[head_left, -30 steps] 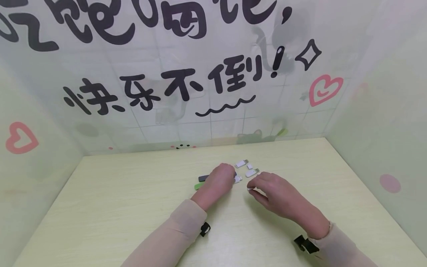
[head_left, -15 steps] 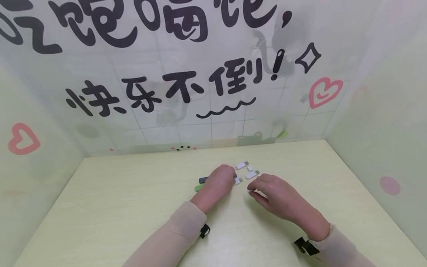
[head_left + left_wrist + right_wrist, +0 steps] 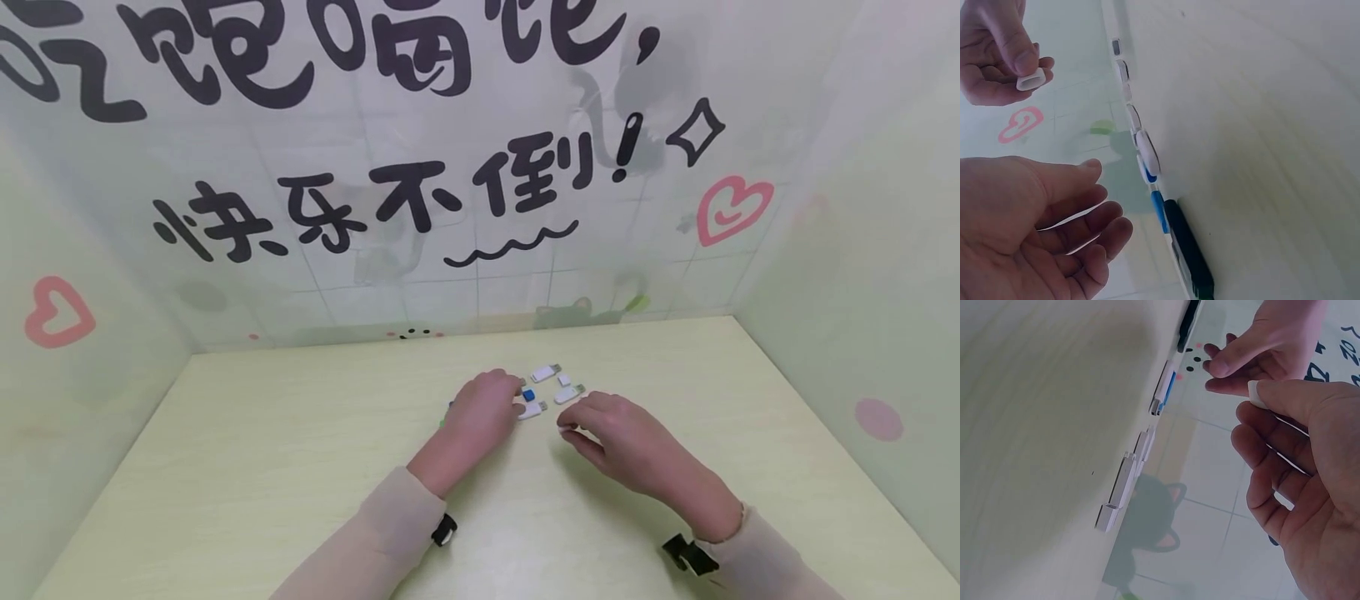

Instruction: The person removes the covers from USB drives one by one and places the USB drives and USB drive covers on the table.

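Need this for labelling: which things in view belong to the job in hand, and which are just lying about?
Apparently in the job: white cap pinched by the right hand; white USB sticks; blue piece; white piece; dark stick.

Apparently outside it: printed wall; black wrist attachments.

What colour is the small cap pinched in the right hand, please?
White; the small hollow cap shows best in the left wrist view.

In the head view, the left hand [image 3: 482,415] hides most of a green object [image 3: 442,423]. The table [image 3: 315,454] is cut off at its near edge.
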Available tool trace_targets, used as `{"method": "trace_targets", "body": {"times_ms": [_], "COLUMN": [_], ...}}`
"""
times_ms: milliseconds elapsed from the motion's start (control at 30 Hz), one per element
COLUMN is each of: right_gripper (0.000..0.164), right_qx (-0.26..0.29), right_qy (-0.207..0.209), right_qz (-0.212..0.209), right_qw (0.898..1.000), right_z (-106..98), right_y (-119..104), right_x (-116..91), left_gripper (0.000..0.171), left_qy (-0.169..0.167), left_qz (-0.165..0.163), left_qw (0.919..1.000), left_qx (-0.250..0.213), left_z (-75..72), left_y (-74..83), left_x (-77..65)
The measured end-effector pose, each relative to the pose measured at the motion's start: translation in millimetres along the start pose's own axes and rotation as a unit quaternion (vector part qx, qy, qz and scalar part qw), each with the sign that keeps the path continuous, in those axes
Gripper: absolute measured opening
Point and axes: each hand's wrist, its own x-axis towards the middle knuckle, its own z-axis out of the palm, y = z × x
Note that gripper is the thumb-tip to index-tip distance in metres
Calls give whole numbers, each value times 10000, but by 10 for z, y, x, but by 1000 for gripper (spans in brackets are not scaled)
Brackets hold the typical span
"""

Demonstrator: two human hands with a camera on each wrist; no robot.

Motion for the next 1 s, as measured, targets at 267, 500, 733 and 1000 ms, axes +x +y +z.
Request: {"method": "trace_targets", "body": {"times_ms": [267,500,733,1000], "right_gripper": [18,17,12,12], "right_qx": [-36,-42,-94,-120], "right_qy": [-45,-222,-561,-692], "right_qz": [117,206,366,334], "right_qw": [9999,9995,9977,9970], "right_z": [16,52,70,127], "right_y": [26,96,141,207], "right_x": [30,85,141,209], "left_gripper": [28,30,30,37], "left_qy": [469,835,1027,1130], "left_qz": [174,316,335,327], "left_qw": [9985,9956,9940,9926], "left_qx": [201,296,146,305], "left_z": [-88,-141,-163,-160], "left_y": [-74,-161,-263,-394], "left_x": [-193,-394,-561,-715]}}
